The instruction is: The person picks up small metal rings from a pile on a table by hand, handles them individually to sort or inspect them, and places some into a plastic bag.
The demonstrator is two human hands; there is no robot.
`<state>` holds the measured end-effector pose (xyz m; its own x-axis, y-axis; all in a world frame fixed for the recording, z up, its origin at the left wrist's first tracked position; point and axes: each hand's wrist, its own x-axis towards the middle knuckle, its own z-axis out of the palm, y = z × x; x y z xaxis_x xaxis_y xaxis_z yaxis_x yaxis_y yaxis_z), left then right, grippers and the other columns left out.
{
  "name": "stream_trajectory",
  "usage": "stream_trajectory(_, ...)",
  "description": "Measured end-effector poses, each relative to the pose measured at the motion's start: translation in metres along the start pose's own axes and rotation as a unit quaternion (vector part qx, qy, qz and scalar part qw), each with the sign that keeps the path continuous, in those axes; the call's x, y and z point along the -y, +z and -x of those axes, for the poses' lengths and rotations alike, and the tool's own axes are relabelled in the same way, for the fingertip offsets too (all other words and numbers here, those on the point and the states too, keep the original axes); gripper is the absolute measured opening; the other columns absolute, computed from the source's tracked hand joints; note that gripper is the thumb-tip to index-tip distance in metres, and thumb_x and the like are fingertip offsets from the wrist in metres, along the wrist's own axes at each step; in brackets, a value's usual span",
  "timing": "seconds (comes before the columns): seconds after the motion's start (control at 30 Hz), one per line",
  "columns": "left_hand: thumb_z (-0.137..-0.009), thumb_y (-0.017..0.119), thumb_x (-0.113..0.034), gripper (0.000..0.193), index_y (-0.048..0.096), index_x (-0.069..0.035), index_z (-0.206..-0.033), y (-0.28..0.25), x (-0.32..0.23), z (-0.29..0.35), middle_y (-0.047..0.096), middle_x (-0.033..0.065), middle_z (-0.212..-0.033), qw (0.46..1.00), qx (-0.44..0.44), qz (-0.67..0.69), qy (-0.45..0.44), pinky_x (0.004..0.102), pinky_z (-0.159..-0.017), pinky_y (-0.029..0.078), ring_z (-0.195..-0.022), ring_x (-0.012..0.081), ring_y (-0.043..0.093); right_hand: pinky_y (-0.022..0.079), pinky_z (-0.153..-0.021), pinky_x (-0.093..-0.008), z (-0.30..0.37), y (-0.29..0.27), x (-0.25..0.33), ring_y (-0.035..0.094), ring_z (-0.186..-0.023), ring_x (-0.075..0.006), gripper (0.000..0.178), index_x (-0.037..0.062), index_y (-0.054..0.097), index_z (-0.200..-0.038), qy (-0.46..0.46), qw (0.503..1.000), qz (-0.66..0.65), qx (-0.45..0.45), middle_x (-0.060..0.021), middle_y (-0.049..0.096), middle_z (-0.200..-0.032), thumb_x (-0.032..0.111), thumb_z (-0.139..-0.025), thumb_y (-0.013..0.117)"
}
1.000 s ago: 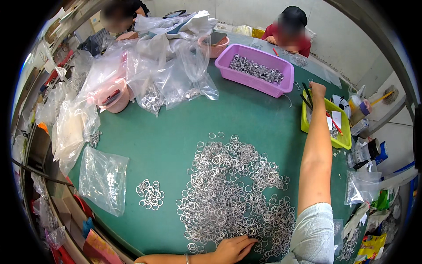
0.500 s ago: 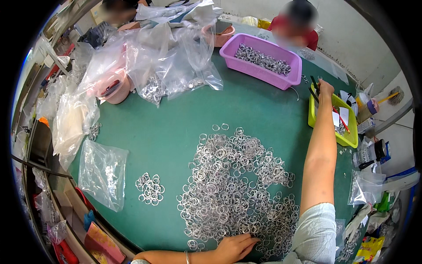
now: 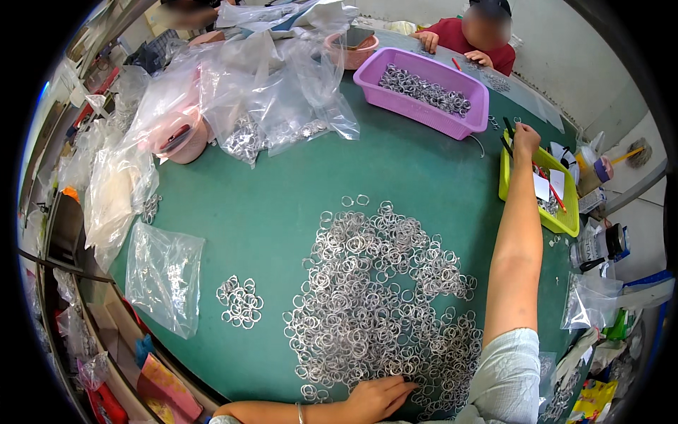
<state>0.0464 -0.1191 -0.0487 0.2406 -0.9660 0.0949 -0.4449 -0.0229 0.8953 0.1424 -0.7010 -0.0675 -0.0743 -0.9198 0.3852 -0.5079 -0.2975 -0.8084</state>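
A large pile of silver metal rings (image 3: 360, 311) covers the near middle of the green table (image 3: 275, 184). At the pile's near edge my left hand (image 3: 378, 397) rests on the rings, fingers loosely stretched out to the right and nothing seen in them. My right arm reaches far forward to a yellow-green basket (image 3: 504, 173), where my right hand (image 3: 525, 138) is closed at the basket's far left corner. A single ring (image 3: 518, 120) shows just past its fingertips; whether they hold it is unclear. Black handles (image 3: 507, 134) stick up beside the hand. A smaller ring group (image 3: 240, 302) lies left of the pile.
A purple basket (image 3: 417, 113) of rings stands at the back. Clear plastic bags (image 3: 275, 92) and a pink basket (image 3: 185, 147) crowd the far left; a flat clear bag (image 3: 164, 279) lies nearer. Across the table sits a person in a red top (image 3: 452, 32).
The view has shifted slightly. Both my hands keep nearly the same places. Across the table, the person in red has raised their head, and their hands now show on the tabletop.
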Motion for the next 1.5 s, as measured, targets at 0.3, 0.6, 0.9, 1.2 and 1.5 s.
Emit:
stream_trajectory(0.3, -0.073, 0.058, -0.005, 0.026, 0.058, -0.009, -0.099, 0.001, 0.000, -0.002, 0.048, 0.0030, -0.067, 1.000, 0.018, 0.003, -0.005, 0.0283, -0.046, 0.045, -0.055, 0.0187, 0.054, 0.035, -0.085, -0.0446, -0.005, -0.017, 0.018, 0.055, -0.096, -0.0259, 0.026, 0.0203, 0.068, -0.087, -0.015, 0.992, 0.124, 0.015, -0.0055, 0.064, -0.093, 0.038, -0.071, 0.058)
stream_trajectory(0.6, -0.073, 0.058, -0.007, 0.027, 0.058, -0.010, -0.100, 0.003, 0.006, 0.003, 0.049, 0.0018, -0.068, 1.000, 0.024, -0.002, -0.006, 0.0280, -0.046, 0.045, -0.056, 0.0180, 0.055, 0.029, -0.092, -0.0400, 0.005, -0.003, 0.045, 0.055, -0.095, -0.0248, 0.030, 0.0139, 0.068, -0.086, 0.069, 0.994, 0.039, 0.070, -0.0054, 0.063, -0.097, 0.035, -0.065, 0.065)
stream_trajectory(0.9, -0.074, 0.058, -0.007, 0.026, 0.059, -0.010, -0.099, 0.003, 0.002, 0.000, 0.049, 0.0022, -0.067, 1.000, 0.014, -0.002, -0.009, 0.0277, -0.047, 0.046, -0.057, 0.0181, 0.055, 0.042, -0.066, -0.0282, -0.020, 0.018, 0.017, 0.056, -0.069, -0.0161, 0.022, -0.0002, 0.066, -0.077, 0.080, 0.993, -0.088, 0.026, -0.0068, 0.063, -0.076, 0.017, -0.063, 0.068)
stream_trajectory(1.2, -0.073, 0.058, -0.007, 0.027, 0.058, -0.009, -0.100, 0.002, 0.003, 0.000, 0.048, 0.0027, -0.068, 0.999, 0.027, -0.009, -0.015, 0.0284, -0.047, 0.046, -0.056, 0.0183, 0.054, 0.030, -0.075, -0.0332, -0.026, 0.030, 0.015, 0.053, -0.074, -0.0151, 0.019, 0.0036, 0.064, -0.071, 0.083, 0.988, -0.119, 0.047, -0.0043, 0.061, -0.077, 0.021, -0.064, 0.067)
stream_trajectory(1.5, -0.073, 0.058, -0.006, 0.026, 0.057, -0.008, -0.099, -0.002, 0.002, -0.001, 0.048, 0.0037, -0.068, 1.000, 0.020, 0.011, 0.012, 0.0291, -0.048, 0.046, -0.057, 0.0192, 0.055, 0.021, -0.094, -0.0507, -0.053, 0.018, 0.000, 0.057, -0.093, -0.0245, 0.030, 0.0156, 0.067, -0.090, 0.041, 0.995, -0.067, 0.056, -0.0035, 0.064, -0.092, 0.037, -0.070, 0.060)
